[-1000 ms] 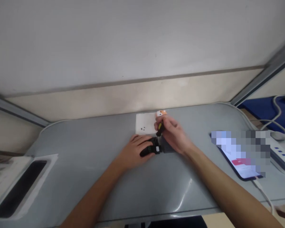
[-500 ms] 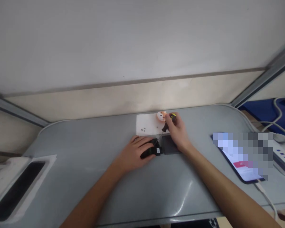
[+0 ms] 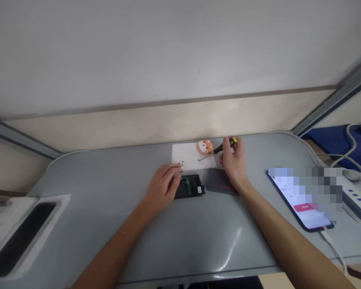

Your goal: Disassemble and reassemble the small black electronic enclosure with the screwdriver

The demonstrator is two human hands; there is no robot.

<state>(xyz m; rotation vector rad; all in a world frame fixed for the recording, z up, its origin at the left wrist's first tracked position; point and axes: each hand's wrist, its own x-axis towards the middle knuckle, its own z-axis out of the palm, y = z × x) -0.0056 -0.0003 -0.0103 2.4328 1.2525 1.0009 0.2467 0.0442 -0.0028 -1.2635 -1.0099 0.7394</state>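
Observation:
My right hand [image 3: 234,162] is wrapped round the dark, yellow-marked handle of a screwdriver [image 3: 219,149]. Its thin shaft slants down to the left, with the tip over a white sheet [image 3: 186,151]. My left hand [image 3: 162,184] has its fingers apart and rests at the left end of a black device with a green circuit board [image 3: 186,185]. Its fingertips reach the sheet's lower edge, beside several tiny dark screws [image 3: 181,163]. A flat dark grey cover [image 3: 218,181] lies right of the device, partly under my right wrist.
An orange-and-white animal-faced trinket [image 3: 205,147] sits on the sheet. To the right lie a lit phone [image 3: 303,208] on a charging cable and a white power strip [image 3: 359,200]. A black slab [image 3: 22,241] lies on papers at the left. A wall panel stands behind the table.
The screwdriver has left the device and moved up and right, its tip now over the sheet. My left hand has slid left and up, uncovering the green board.

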